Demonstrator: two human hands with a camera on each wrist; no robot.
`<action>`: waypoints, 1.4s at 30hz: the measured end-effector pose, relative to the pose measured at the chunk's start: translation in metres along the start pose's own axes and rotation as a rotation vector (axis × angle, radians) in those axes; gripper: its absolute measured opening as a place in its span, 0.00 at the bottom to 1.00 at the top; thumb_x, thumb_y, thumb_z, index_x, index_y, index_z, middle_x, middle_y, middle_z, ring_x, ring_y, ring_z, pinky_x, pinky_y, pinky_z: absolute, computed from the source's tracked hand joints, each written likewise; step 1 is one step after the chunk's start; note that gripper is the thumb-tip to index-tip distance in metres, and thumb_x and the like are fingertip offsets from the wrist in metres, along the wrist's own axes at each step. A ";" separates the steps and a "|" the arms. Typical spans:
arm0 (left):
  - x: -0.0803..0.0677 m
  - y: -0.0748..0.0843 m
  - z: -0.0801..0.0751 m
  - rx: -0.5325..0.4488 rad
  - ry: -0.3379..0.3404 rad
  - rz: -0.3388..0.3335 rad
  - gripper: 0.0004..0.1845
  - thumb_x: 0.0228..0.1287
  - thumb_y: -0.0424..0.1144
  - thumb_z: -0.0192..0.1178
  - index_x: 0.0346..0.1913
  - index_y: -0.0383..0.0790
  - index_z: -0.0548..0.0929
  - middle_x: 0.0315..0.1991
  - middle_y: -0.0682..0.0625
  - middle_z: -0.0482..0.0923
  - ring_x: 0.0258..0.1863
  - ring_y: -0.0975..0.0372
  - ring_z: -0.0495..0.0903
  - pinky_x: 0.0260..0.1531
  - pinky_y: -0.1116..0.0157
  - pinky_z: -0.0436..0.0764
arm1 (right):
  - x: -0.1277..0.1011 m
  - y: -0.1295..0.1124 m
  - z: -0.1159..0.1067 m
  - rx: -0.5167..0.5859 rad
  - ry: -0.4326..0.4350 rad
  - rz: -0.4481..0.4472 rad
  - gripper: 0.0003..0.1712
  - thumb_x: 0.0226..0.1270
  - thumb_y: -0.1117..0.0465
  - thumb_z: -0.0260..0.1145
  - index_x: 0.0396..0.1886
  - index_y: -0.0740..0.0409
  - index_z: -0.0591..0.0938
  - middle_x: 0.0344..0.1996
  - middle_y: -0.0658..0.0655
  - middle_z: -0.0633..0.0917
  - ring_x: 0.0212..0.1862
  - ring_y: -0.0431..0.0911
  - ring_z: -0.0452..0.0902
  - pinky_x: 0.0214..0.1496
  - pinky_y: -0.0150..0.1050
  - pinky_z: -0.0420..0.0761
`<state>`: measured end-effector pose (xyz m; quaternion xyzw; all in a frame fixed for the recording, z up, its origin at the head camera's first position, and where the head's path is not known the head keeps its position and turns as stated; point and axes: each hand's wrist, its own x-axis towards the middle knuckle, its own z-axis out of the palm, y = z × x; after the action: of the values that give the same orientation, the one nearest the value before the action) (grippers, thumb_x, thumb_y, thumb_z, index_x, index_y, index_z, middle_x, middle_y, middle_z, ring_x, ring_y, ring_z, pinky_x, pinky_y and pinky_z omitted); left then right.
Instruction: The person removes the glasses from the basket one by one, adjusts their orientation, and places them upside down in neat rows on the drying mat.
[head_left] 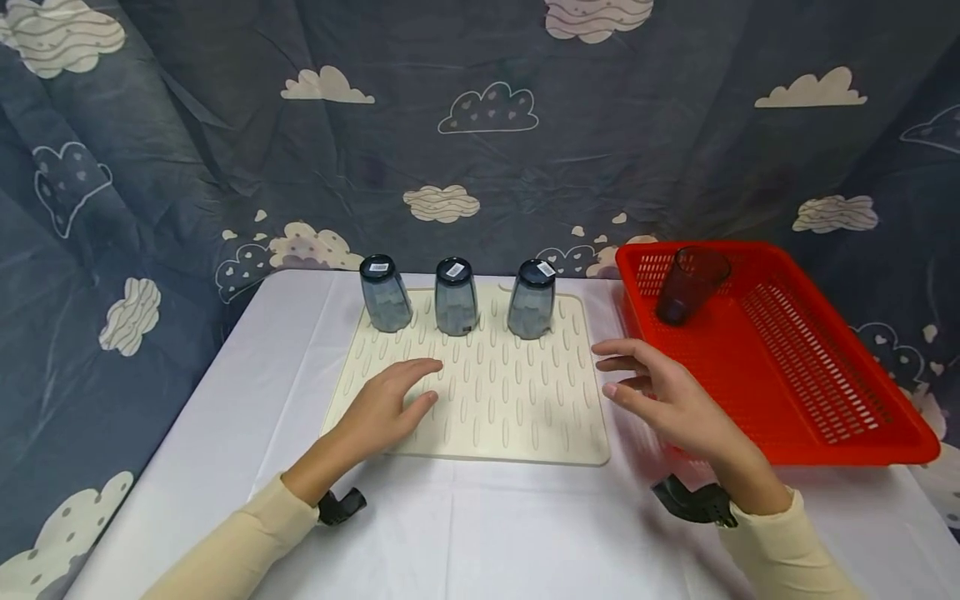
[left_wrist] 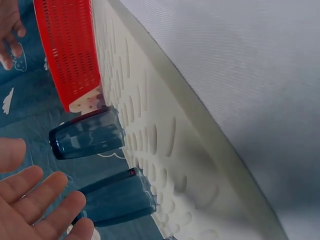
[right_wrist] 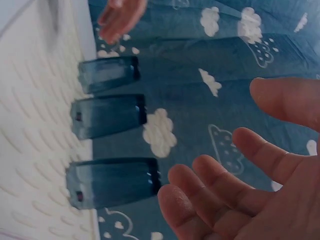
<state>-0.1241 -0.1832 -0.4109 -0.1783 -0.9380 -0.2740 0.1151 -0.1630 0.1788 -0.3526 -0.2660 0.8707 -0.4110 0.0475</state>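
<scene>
Three blue-grey drinking glasses stand upside down in a row along the back of a cream drying mat: a left glass, a middle glass and a right glass. A fourth glass leans inside the red basket, at its back left. My left hand hovers over the mat's left part, fingers relaxed and holding nothing. Between the mat's right edge and the basket, my right hand hangs in the air, fingers loosely bent and holding nothing. Both palms face inward.
A white cloth covers the table under the mat and basket. Behind the table hangs a dark blue curtain with cloud prints. A black wrist mount sits on the left wrist and another mount on the right.
</scene>
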 end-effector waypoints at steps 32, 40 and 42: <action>-0.006 0.001 0.011 -0.216 0.029 -0.019 0.19 0.67 0.31 0.60 0.61 0.36 0.78 0.58 0.41 0.81 0.54 0.49 0.82 0.49 0.52 0.85 | 0.083 0.025 -0.101 -0.126 0.021 0.245 0.28 0.75 0.51 0.59 0.69 0.56 0.70 0.64 0.65 0.76 0.59 0.59 0.76 0.53 0.39 0.86; -0.008 0.003 0.016 -0.236 0.008 -0.044 0.20 0.67 0.31 0.60 0.62 0.36 0.77 0.58 0.41 0.81 0.55 0.50 0.82 0.49 0.51 0.84 | 0.115 0.040 -0.129 -0.232 0.070 0.354 0.34 0.75 0.44 0.53 0.72 0.59 0.67 0.65 0.71 0.73 0.59 0.65 0.72 0.61 0.63 0.77; -0.009 0.004 0.018 -0.256 -0.003 -0.055 0.20 0.68 0.31 0.60 0.62 0.37 0.77 0.58 0.41 0.81 0.55 0.50 0.82 0.49 0.51 0.84 | 0.122 0.043 -0.137 -0.288 0.055 0.376 0.34 0.76 0.45 0.53 0.72 0.61 0.66 0.66 0.73 0.71 0.61 0.68 0.70 0.61 0.66 0.75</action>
<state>-0.1170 -0.1728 -0.4266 -0.1663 -0.9000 -0.3942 0.0827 -0.3265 0.2341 -0.2778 -0.0919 0.9555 -0.2735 0.0613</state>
